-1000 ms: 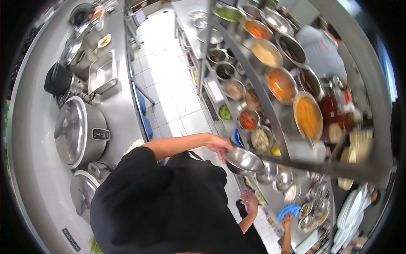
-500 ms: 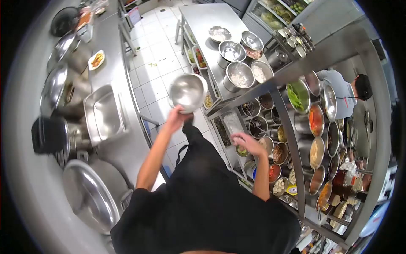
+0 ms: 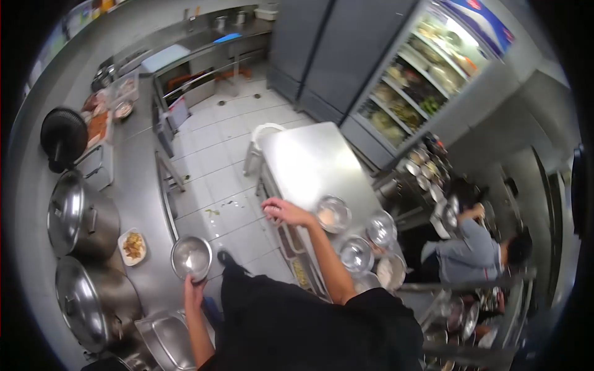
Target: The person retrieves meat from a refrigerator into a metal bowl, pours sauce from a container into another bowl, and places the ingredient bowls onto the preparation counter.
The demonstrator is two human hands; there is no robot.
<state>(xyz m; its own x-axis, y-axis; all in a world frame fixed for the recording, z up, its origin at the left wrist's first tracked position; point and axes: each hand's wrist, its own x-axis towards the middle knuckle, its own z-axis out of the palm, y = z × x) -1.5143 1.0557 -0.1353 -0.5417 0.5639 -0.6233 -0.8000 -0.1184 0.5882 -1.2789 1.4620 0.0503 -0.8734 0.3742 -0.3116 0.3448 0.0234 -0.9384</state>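
Observation:
My left hand grips the near rim of a round metal bowl, held by the front edge of the left steel counter. The bowl's inside faces up and looks bare. My right hand is raised near the left edge of the steel table, fingers slightly apart and holding nothing. Right of it, several metal bowls stand on that table, one with pale contents. A white dish of browned food sits on the counter left of the held bowl.
Large lidded pots and a black fan line the left wall. A metal pan lies near my left forearm. A white stool stands behind the table. A co-worker is at the right. A glass-door fridge stands at the back.
My view has swung toward the back of the kitchen. The bowl in my left hand has gone from the shelving, across the aisle, to the left counter. My right hand is now beside the steel table.

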